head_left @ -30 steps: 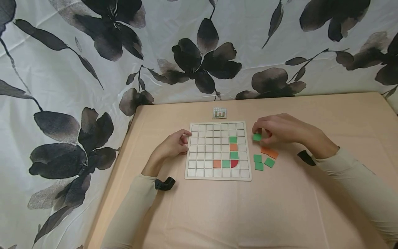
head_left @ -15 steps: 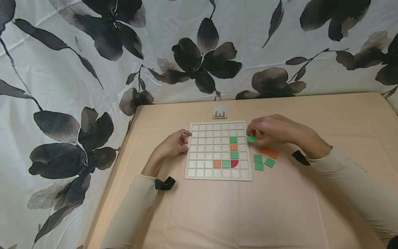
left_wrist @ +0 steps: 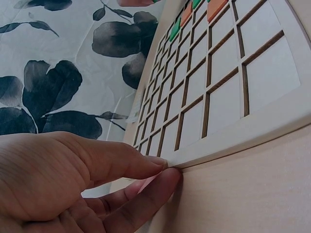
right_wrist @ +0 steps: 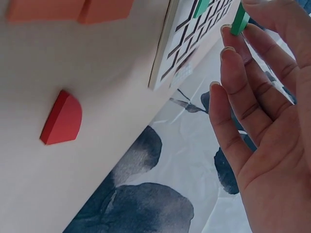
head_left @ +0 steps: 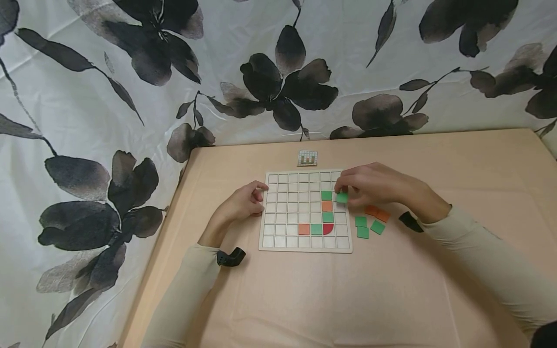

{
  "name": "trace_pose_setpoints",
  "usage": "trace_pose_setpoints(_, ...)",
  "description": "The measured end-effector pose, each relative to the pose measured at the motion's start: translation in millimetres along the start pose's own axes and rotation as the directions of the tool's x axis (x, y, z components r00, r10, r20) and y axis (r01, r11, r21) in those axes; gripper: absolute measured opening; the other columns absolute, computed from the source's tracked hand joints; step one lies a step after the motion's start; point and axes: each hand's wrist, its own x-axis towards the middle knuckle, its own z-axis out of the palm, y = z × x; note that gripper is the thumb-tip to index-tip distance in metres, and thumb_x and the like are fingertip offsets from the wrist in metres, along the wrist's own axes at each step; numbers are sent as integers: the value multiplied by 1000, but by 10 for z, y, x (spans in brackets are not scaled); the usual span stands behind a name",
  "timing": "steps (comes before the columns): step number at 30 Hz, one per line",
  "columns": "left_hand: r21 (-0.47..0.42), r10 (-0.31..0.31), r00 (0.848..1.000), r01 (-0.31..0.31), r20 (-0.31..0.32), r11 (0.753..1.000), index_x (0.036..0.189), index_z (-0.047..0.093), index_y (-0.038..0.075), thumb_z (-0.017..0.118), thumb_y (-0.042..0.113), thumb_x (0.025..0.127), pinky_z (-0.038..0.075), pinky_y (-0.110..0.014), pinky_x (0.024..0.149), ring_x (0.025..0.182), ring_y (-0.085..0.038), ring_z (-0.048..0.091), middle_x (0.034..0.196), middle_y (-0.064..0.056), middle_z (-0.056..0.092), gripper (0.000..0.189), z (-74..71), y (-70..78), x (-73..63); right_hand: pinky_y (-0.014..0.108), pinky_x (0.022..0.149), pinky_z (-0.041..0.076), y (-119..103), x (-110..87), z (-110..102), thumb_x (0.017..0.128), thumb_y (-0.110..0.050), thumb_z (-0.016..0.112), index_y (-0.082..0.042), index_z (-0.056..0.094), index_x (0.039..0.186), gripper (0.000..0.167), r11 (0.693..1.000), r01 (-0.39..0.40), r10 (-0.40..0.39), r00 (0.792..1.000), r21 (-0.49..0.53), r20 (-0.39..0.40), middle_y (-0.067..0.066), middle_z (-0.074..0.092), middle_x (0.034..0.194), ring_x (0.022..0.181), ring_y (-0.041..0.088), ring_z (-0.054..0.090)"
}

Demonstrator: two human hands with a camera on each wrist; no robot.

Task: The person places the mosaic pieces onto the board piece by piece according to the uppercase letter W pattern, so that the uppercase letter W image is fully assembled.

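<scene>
My right hand (head_left: 378, 186) pinches a green square tile (head_left: 342, 197) over the right-hand columns of a white grid board (head_left: 288, 196). In the right wrist view, that tile (right_wrist: 239, 20) sits between thumb and fingertips. My left hand (head_left: 243, 200) is at the board's left side, its thumb and finger pinching the rim in the left wrist view. One column of the grid bears a green tile (head_left: 326, 195), an orange tile (head_left: 327, 206), another green one and a red quarter-round tile (head_left: 328, 228). Left of the red one lie a green and an orange tile.
Several loose green tiles (head_left: 362, 232) and some orange tiles (head_left: 377, 212) lie right of the board. A red rounded piece (right_wrist: 63, 119) shows on the table in the right wrist view. Behind the board is a small pattern card (head_left: 307, 158); a flowered cloth (head_left: 243, 38) hangs beyond.
My right hand has carried the green tile leftward, from beside the board to over its right-hand columns. The left hand and the placed tiles have stayed where they were.
</scene>
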Motion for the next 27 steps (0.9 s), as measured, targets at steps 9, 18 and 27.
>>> trace_pose_setpoints(9,-21,-6,1000,6,6,1000,140,49,1,64,-15,88,55,-30,71,78,-17,53,100,-13,48,56,-4,-6,6,29,71,48,-49,68,6,84,-27,79,-24,73,109,26,999,42,-43,999,18,7,-10,68,101,83,11,60)
trace_pose_setpoints(18,-22,-8,1000,8,5,1000,140,49,1,65,-14,89,55,-30,71,76,-16,53,100,-13,48,56,-7,1,-1,29,71,47,-118,126,37,85,-27,80,-22,72,106,24,997,73,-74,997,36,11,-8,67,94,83,11,59)
trace_pose_setpoints(27,-13,-5,1000,5,7,1000,140,49,2,65,-14,89,54,-28,71,77,-17,53,101,-13,49,55,-10,-7,9,28,68,44,-180,195,63,86,-25,77,-22,72,109,24,996,84,-85,996,35,29,-8,67,96,80,9,56)
